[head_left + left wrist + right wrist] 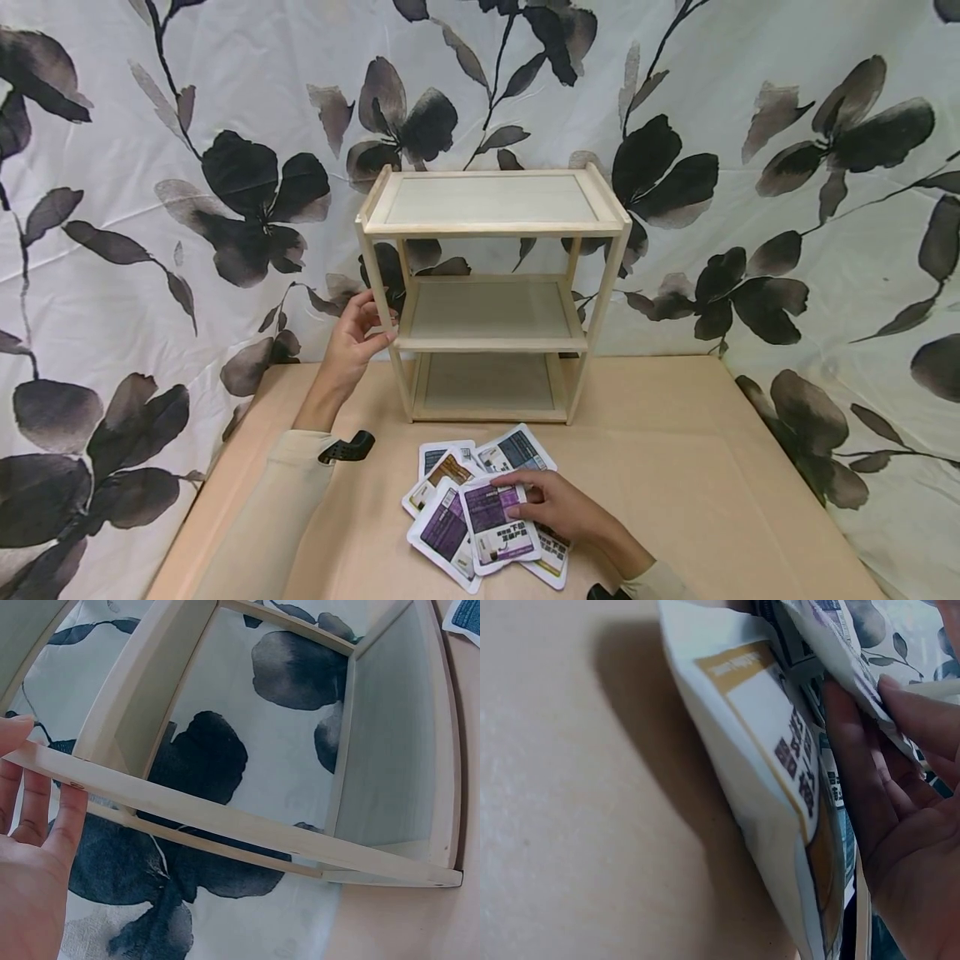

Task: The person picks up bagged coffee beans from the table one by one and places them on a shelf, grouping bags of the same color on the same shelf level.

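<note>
A small three-tier wooden shelf stands upright on the table, with grey-green panels in its tiers. My left hand holds its front left post at about middle-tier height; in the left wrist view, the thumb and fingers lie on opposite sides of that post. In front of the shelf, my right hand pinches the edge of a purple-and-white packet between thumb and fingers. That packet is uppermost in a loose pile. The right wrist view shows the held packet tilted above an orange-and-white packet.
Several more flat packets overlap beneath the held one, among them another purple packet, a brown one and a dark blue one. The light wooden table ends at a floral cloth backdrop behind the shelf.
</note>
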The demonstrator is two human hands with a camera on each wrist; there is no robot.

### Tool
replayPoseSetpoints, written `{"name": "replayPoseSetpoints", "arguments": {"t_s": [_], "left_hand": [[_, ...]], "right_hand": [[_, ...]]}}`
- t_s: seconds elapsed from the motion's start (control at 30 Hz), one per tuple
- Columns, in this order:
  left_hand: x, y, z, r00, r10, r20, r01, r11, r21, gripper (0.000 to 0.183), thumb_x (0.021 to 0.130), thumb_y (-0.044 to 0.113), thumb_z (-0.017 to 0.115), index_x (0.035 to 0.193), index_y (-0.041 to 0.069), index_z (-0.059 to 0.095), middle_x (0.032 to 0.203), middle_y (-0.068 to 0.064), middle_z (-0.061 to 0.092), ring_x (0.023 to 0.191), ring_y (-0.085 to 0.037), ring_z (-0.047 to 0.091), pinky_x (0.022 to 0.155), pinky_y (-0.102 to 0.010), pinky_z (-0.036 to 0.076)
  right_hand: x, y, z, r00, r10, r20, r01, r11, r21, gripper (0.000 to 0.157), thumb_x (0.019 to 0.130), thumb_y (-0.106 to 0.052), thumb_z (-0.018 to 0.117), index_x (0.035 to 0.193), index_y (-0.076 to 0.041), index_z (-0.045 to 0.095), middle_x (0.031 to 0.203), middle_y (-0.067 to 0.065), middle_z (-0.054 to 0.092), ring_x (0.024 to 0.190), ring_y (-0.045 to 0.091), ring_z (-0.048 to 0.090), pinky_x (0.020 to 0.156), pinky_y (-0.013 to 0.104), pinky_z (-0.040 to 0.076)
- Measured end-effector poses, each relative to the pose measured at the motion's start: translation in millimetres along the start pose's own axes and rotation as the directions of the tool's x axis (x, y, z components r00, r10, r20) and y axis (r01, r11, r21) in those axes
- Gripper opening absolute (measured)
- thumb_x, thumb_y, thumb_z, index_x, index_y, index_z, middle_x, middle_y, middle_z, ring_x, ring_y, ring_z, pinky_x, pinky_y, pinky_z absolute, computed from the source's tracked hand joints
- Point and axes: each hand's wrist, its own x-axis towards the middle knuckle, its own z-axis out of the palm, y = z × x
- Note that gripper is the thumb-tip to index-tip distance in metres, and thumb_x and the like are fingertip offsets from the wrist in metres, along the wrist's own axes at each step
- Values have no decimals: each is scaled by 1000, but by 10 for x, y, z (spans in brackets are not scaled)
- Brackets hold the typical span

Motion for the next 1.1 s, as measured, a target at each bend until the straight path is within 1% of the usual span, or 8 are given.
{"name": "replayPoseSetpoints", "arguments": {"t_s": [0.13, 0.2, 0.27, 0.4, 0.53, 0.7, 0.8, 1.1], "left_hand": [[-1, 0, -4, 1000, 1, 3, -1, 1000, 0, 66, 89, -17, 63, 148, 0, 40, 112, 1, 62, 104, -17, 58, 90, -26, 54], [2, 0, -6, 1000, 3, 2, -3, 1000, 0, 66, 88, -17, 63, 148, -2, 39, 113, -3, 62, 104, -17, 58, 89, -25, 54], [6, 2, -6, 1000, 4, -1, -4, 1000, 2, 66, 88, -17, 63, 148, -3, 38, 115, -14, 61, 104, -18, 58, 89, -25, 54], [-1, 9, -4, 1000, 3, -8, -3, 1000, 16, 64, 89, -15, 65, 147, 4, 44, 120, -31, 54, 105, -21, 58, 89, -25, 54], [-11, 12, -5, 1000, 1, -15, -1, 1000, 27, 64, 89, -13, 67, 145, 13, 49, 119, -26, 57, 106, -23, 57, 91, -28, 53], [-7, 6, 0, 1000, 6, -29, -5, 999, 39, 62, 89, -11, 68, 145, -2, 43, 117, -27, 58, 105, -23, 58, 93, -35, 48], [-3, -6, -2, 999, 12, -32, -11, 999, 40, 62, 89, -11, 68, 145, -5, 42, 116, -29, 58, 104, -24, 58, 92, -35, 46], [17, -5, -16, 999, 35, -27, -34, 999, 26, 57, 89, -11, 69, 139, 13, 55, 115, -29, 59, 104, -35, 58, 89, -32, 50]], "right_hand": [[-2, -9, -31, 999, -8, 35, 5, 997, 77, 45, 98, -10, 66, 141, -1, 56, 101, 16, 71, 78, 7, 66, 62, 19, 52], [0, -14, -44, 999, -13, 52, 6, 993, 120, 46, 99, -7, 64, 143, 1, 53, 116, 24, 67, 89, 14, 70, 69, 23, 57], [0, -22, -57, 998, -8, 65, -2, 988, 151, 47, 100, -6, 63, 145, 1, 51, 124, 28, 63, 95, 20, 72, 73, 26, 59], [-7, -46, -75, 997, 17, 78, -31, 983, 183, 50, 99, -4, 63, 147, 0, 48, 124, 28, 64, 97, 26, 72, 73, 28, 59], [-11, -53, -87, 996, 33, 82, -51, 974, 221, 53, 98, -2, 64, 148, 0, 46, 122, 27, 65, 98, 27, 72, 73, 30, 60], [-15, -80, -107, 996, 33, 78, -51, 967, 251, 54, 98, -1, 63, 148, 0, 44, 121, 27, 66, 98, 28, 72, 76, 32, 60], [-11, -108, -126, 997, 26, 66, -42, 969, 243, 54, 98, -2, 63, 148, 0, 45, 122, 27, 66, 100, 29, 72, 78, 33, 60], [-5, -269, -199, 998, 20, 66, -36, 964, 262, 57, 98, 0, 63, 151, -1, 42, 130, 30, 61, 107, 35, 70, 80, 36, 60]]}}
